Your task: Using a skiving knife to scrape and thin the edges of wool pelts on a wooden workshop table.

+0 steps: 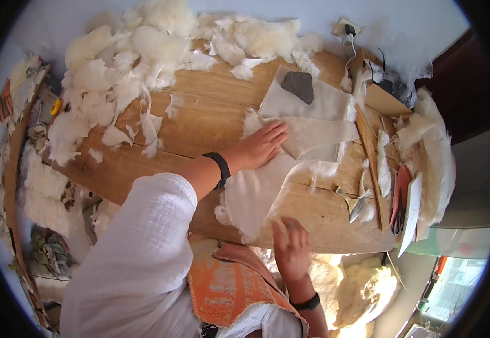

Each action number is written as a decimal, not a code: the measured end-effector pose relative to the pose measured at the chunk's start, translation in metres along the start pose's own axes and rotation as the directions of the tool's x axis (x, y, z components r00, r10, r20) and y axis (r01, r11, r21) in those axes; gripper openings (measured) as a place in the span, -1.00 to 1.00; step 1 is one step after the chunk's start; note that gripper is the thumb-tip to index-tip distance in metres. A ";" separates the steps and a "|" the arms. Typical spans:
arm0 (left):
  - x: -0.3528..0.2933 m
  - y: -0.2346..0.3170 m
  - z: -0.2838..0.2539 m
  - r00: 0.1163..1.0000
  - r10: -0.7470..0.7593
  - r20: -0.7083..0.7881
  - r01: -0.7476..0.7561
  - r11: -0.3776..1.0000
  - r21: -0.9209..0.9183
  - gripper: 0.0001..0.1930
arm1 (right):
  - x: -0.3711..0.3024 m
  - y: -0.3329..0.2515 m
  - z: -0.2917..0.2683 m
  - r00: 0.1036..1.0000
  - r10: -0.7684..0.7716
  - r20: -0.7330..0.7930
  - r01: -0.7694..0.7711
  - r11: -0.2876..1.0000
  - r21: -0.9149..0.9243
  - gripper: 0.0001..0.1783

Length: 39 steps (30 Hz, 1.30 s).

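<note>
My left hand [262, 145] lies flat, fingers stretched out, on thin off-white pieces of hide with furry edges. Under its palm one hide piece [253, 194] runs down to the table's front edge, while another hide piece [318, 134] reaches right from the fingertips. Farther back, a paler flat sheet [276, 104] carries a dark grey angular slab [298, 86]. My right hand [293, 248] hovers at the front edge, close to the hide's lower tip. Its thumb stands apart from loosely bent fingers, and nothing shows in it.
Heaped white fleece scraps [95, 84] cover the back left of the wooden table [200, 112]. On the right lie a wooden strip [370, 163], a wide-ended bladed tool [352, 203] and dark-handled scissors [397, 222]. A cardboard box [386, 98] stands behind, near a plugged-in cord [347, 62].
</note>
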State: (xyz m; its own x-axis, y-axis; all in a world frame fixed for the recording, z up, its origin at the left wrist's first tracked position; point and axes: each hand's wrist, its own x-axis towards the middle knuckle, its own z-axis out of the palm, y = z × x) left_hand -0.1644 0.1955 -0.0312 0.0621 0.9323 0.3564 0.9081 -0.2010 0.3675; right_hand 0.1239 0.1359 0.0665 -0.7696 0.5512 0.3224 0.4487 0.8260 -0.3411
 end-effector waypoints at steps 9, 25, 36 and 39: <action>0.001 -0.001 0.003 1.000 -0.004 -0.021 0.006 0.997 0.075 -0.51 | 0.076 -0.008 0.075 0.850 -0.460 0.258 0.459 0.886 0.065 -0.86; 0.002 0.002 -0.001 1.000 0.006 0.002 -0.006 0.995 0.099 -0.51 | 0.000 0.007 0.008 0.940 -0.124 0.319 0.026 0.955 0.295 -0.88; -0.001 -0.002 0.004 1.000 -0.010 -0.005 0.010 1.000 0.014 -0.49 | 0.107 0.014 0.058 0.757 -0.635 0.154 0.636 0.770 0.049 -0.71; 0.001 -0.002 0.003 0.999 -0.030 0.033 0.029 1.000 0.005 -0.46 | 0.115 0.022 0.073 0.751 -0.568 0.336 0.571 0.815 0.102 -0.84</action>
State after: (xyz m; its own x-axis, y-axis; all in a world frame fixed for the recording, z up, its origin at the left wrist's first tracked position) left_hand -0.1645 0.1979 -0.0337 0.0489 0.9472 0.3167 0.9115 -0.1720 0.3736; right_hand 0.0117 0.2088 0.0321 -0.9857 -0.0953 0.1390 -0.1202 0.9756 -0.1836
